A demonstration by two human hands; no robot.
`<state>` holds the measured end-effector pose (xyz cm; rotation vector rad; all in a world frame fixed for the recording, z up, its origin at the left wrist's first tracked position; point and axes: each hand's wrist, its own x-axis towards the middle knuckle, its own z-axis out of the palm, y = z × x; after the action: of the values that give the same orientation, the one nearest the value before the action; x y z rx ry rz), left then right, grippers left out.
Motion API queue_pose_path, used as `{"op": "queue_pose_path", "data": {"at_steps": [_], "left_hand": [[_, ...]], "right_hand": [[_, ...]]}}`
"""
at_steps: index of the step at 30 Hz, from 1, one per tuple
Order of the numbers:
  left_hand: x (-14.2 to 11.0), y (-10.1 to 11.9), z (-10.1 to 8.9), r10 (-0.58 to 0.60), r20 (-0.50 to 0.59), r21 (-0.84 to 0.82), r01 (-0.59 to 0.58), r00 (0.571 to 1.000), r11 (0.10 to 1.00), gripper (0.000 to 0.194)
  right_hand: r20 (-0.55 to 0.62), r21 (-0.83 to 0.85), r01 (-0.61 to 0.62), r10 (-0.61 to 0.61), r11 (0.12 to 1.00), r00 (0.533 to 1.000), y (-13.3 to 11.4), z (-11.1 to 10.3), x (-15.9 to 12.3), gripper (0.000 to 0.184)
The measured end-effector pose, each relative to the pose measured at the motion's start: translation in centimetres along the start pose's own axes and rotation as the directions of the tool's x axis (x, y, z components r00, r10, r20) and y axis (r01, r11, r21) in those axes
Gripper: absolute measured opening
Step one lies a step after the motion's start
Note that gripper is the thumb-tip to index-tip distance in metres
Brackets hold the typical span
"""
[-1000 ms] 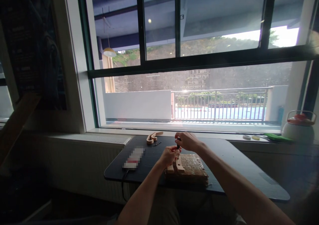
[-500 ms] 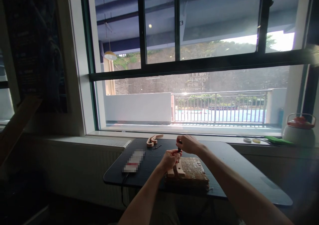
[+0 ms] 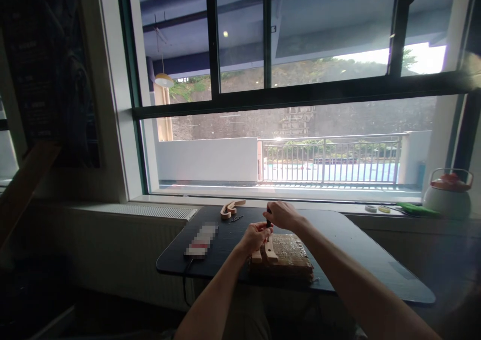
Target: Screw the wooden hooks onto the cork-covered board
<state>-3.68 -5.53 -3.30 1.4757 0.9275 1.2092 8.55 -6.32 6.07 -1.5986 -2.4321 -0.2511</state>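
Note:
My right hand is closed around the dark handle of what looks like a screwdriver, held upright with its lower end downward. Just below, my left hand pinches around the lower part of that tool; its tip is hidden by the fingers. Beneath both hands, a curved wooden piece with a dark hole lies on a brown, plastic-wrapped block. Beside it on the left, a second wooden piece rests on the same block, partly covered by my left hand.
The dark table stands against the window sill. Curved wooden pieces and several small dark screws lie at its back left. A blurred-out flat device with a cable is at the left. A white kettle-like container stands at the right.
The view has shifted slightly, so everything sits a little higher in the picture. Both hands keep nearly the same grip on the screwdriver above the wooden piece.

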Motion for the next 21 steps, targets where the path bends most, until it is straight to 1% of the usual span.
{"op": "queue_pose_path", "data": {"at_steps": [3,5,10,13,18,21], "left_hand": [[-0.1,0.1,-0.1,-0.012,0.006,0.004,0.012,1.000,1.000,0.024],[-0.2,0.1,-0.1,-0.026,0.008,0.002,0.026,1.000,1.000,0.025],[-0.5,0.5,-0.1,-0.052,0.002,-0.004,0.052,0.999,0.999,0.032],[-0.7,1.0,-0.1,-0.057,0.009,0.001,0.057,0.998,0.998,0.032],[-0.9,1.4,-0.1,-0.070,0.028,0.012,0.070,0.997,0.998,0.029],[-0.8,1.2,-0.1,-0.083,0.033,0.003,0.083,0.996,0.997,0.028]], "right_hand": [[0.015,0.015,0.053,-0.053,0.998,0.998,0.1,-0.5,-0.1,0.029],[0.016,0.020,0.063,-0.063,0.998,0.998,0.2,-0.3,-0.1,0.028],[-0.004,0.007,0.018,-0.018,1.000,1.000,0.0,0.7,0.0,0.029],[-0.016,-0.004,0.003,-0.003,1.000,1.000,0.0,0.5,-0.1,0.030],[0.021,0.000,0.079,-0.079,0.997,0.997,0.4,-0.5,-0.2,0.028],[0.039,-0.007,0.090,-0.090,0.996,0.995,0.6,-0.3,-0.1,0.028]]}}
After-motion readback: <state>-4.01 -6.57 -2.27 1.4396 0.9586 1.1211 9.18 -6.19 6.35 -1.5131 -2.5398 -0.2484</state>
